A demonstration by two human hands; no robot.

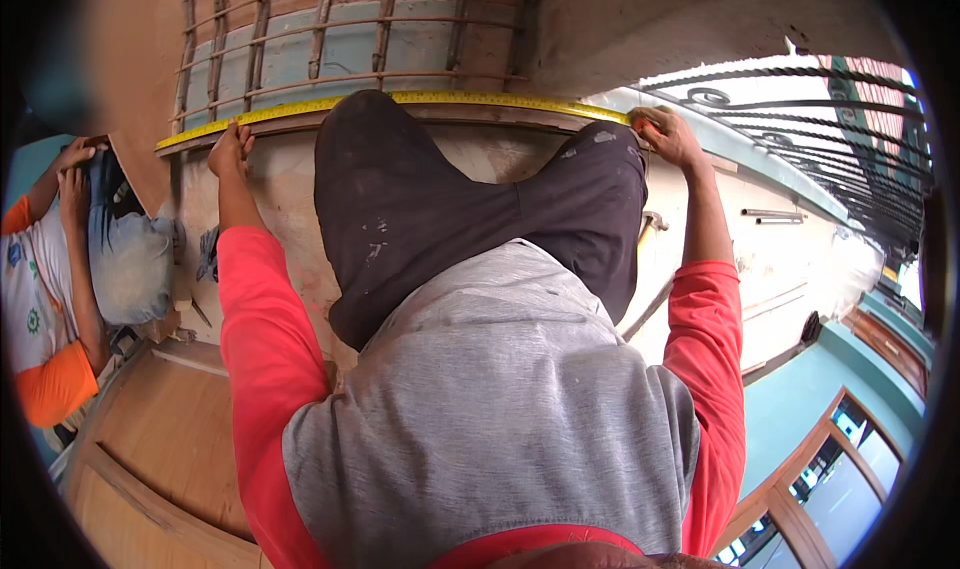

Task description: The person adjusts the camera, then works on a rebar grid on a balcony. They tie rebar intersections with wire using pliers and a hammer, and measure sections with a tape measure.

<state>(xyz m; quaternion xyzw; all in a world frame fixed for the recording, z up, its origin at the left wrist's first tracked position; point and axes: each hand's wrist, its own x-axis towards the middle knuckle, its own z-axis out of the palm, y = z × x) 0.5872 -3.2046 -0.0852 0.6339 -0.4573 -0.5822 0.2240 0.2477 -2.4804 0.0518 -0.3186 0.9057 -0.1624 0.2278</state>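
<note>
Head cam: mid-measure I'd say, left hand (230,151) fingers pressing the yellow tape measure (400,102) flat on the concrete ledge (480,134), right hand (668,136) pinching its far end; next probably means keeping it taut to read.

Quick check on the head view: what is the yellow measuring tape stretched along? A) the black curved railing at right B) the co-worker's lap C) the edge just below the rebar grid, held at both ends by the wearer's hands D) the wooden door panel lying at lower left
C: the yellow measuring tape runs along the edge under the rebar grid, with the left hand at one end and the right hand at the other.
</note>
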